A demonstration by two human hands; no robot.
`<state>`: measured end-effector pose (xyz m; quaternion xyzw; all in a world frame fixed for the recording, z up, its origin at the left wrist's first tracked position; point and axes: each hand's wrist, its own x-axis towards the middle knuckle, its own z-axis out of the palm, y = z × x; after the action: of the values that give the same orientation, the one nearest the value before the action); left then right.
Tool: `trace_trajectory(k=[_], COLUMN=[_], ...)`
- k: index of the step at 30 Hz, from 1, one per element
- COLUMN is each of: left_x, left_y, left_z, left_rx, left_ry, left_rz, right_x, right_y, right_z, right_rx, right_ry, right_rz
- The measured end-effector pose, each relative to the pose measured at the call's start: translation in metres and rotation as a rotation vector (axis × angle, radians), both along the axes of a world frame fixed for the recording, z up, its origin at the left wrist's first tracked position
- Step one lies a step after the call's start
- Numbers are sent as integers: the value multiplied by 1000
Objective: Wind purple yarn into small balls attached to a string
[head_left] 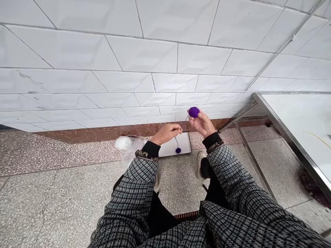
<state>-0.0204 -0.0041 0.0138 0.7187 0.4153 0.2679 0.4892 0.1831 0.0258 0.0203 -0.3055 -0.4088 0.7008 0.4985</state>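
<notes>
Our left hand (167,133) pinched thin purple yarn (184,121); at its five o'clock, the small round purple ball (178,150) sat in the white tray (185,141). At two, our right hand (203,124) gripped the larger purple yarn ball (193,112): likely light, squashy, best cradled mid-body.

No readable text, no legible labels or brands, no numbers, no signs
</notes>
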Motion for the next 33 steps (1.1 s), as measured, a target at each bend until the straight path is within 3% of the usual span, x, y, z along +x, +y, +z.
trace_trajectory(k=[2,6,10,12,15,18,20,23,27,30,33], left_x=[2,1,-2,-3,-4,-7,-9,-9,-4,0,0], left_y=[-1,-3,-4,-4,-2,0,2,2,1,0,-2], left_z=[2,8,11,10,7,4,4,4,2,0,1], left_rx=[2,14,10,15,40,59,63,59,26,23,12], left_ry=[21,33,5,-11,-19,-18,-23,-20,4,32,29], left_rz=[-77,-123,-114,-74,37,124,149,160,96,-41,-145], right_x=[0,0,-3,-6,-8,-6,-3,1,3,3,3], right_y=[5,11,10,6,0,-5,-7,-7,-1,8,15], right_z=[-3,-12,-19,-20,-19,-15,-12,-8,-7,-11,-19], right_rx=[-21,-92,-124,-108,-55,-16,-12,-15,18,3,-109], right_ry=[28,10,-267,-456,-582,-456,-318,-120,86,104,2], right_rz=[-84,-120,-62,47,334,564,590,494,156,-83,-164])
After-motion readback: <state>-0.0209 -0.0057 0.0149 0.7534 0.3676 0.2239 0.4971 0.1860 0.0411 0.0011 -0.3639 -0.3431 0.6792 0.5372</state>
